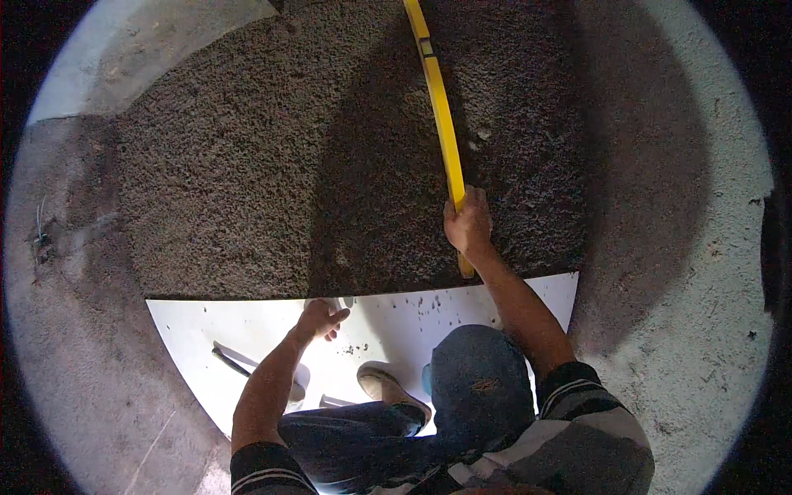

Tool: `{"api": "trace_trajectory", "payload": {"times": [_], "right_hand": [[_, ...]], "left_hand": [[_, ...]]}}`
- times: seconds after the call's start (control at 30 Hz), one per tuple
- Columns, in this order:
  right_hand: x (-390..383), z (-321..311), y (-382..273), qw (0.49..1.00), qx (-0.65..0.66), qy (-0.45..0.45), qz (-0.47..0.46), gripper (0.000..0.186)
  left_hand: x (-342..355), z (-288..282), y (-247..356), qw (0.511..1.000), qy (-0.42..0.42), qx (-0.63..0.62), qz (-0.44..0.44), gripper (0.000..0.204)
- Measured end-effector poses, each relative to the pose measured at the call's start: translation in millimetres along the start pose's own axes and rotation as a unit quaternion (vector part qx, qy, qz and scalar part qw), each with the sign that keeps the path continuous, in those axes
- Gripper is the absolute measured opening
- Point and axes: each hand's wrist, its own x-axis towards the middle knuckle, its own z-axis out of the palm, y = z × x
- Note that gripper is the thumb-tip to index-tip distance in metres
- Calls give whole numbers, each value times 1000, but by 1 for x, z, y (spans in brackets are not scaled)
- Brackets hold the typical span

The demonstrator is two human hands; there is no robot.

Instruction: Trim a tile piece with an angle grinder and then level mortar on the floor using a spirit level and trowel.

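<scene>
gripping: right hand (468, 223) closed round the near end of a long yellow level (439, 107), pressing it flat on the rough dark carpet (247, 165)
level: runs away from that grip across the carpet, apparently as a straight edge
left hand (320, 318): fingers loosely curled, holding nothing, propped on the white board (396, 322) below the grip, seemingly for balance
beside left hand: dark bent tool (235, 363), untouched
</scene>
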Motion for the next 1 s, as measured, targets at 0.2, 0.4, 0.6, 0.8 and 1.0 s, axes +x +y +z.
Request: {"api": "trace_trajectory", "payload": {"times": [0.2,0.4,0.6,0.8,1.0], "right_hand": [[-2,-2,-2,1000,14,18,-9,40],[-2,-8,-8,1000,17,-3,23,38],[-3,-2,5,999,-6,-32,27,38],[13,4,23,999,33,-31,7,40],[51,-11,54,969,-49,25,-242,44]], "left_hand": [[1,-1,-3,1000,2,9,13,58],[-2,-1,1,1000,-7,25,11,59],[17,10,-7,997,6,-3,76,44],[9,3,2,1000,1,17,17,52],[9,-2,-7,1000,7,-22,11,49]]}}
